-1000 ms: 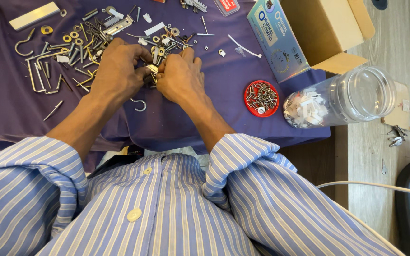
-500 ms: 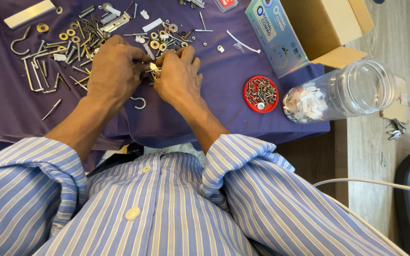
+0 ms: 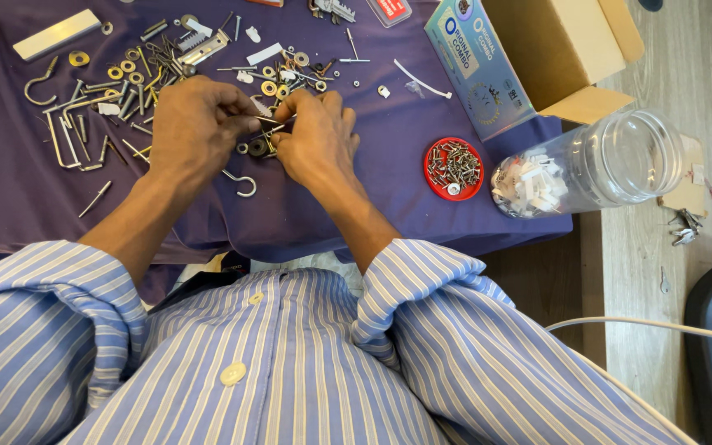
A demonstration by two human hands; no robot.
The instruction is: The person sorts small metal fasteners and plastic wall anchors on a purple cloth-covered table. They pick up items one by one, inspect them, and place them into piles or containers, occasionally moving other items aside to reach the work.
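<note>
Both hands meet mid-tabletop over the purple cloth (image 3: 422,189). Left hand (image 3: 195,128) and right hand (image 3: 315,136) are each closed in a fingertip pinch on a small metal fastener (image 3: 269,132) held between them; exact type can't be made out, looks like a thin bolt or pin with a ring part. Just below the fingers sit dark washers (image 3: 255,148), touching or nearly touching the fastener, can't tell which. A steel hook (image 3: 241,183) lies just near of the hands. Far-left: loose pile of bolts and washers (image 3: 125,82). Right of the hands: red lid (image 3: 453,169) full of screws, then a clear jar (image 3: 595,165) on its side with white plastic bits inside, and a cardboard box (image 3: 537,58) far-right. Handling judgement: the fastener is light, stiff, smooth metal, so slippery and easy to drop into the clutter; not fragile. Best held as shown, pinch on the shank ends with fingertips, keeping it low over the cloth so a slip doesn't roll away.
</note>
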